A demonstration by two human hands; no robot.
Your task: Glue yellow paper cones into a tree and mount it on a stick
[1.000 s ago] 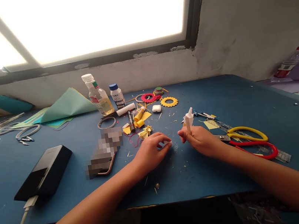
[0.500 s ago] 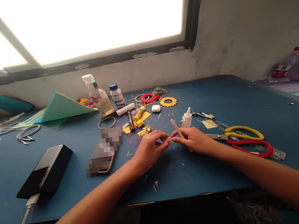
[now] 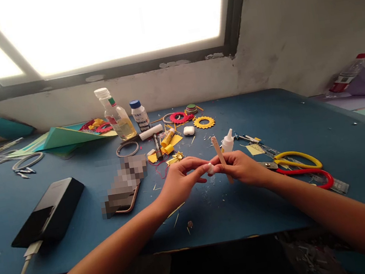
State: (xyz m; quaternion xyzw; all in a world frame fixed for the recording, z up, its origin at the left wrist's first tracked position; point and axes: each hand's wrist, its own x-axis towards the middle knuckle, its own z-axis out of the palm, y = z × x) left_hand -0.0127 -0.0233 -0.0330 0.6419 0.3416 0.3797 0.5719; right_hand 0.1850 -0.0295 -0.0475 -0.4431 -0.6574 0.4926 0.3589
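Observation:
Near the middle of the table, the fingertips of both hands meet around a small white piece point(image 3: 210, 168), whose kind I cannot make out. My left hand point(image 3: 182, 180) pinches it from the left between thumb and fingers. On the other side, my right hand point(image 3: 240, 169) touches it with its fingertips while also gripping a flat wooden craft stick point(image 3: 218, 151), which stands up tilted. Just behind my right hand is a white glue bottle point(image 3: 227, 141) with a pointed nozzle, its lower part hidden. Scissors point(image 3: 297, 161) with one yellow and one red handle lie beside my right wrist.
Left of my hands lie a partly blurred phone point(image 3: 132, 199) and a black power bank point(image 3: 48, 212) with a cable. Behind stand a glass bottle point(image 3: 120, 123) and a blue-capped bottle point(image 3: 140, 116). Yellow point(image 3: 204, 122) and red point(image 3: 181, 117) toothed rings, markers and scraps are scattered there.
The white piece shows more between the fingertips, and the craft stick stands more visibly above my right hand. The whole view has shifted slightly.

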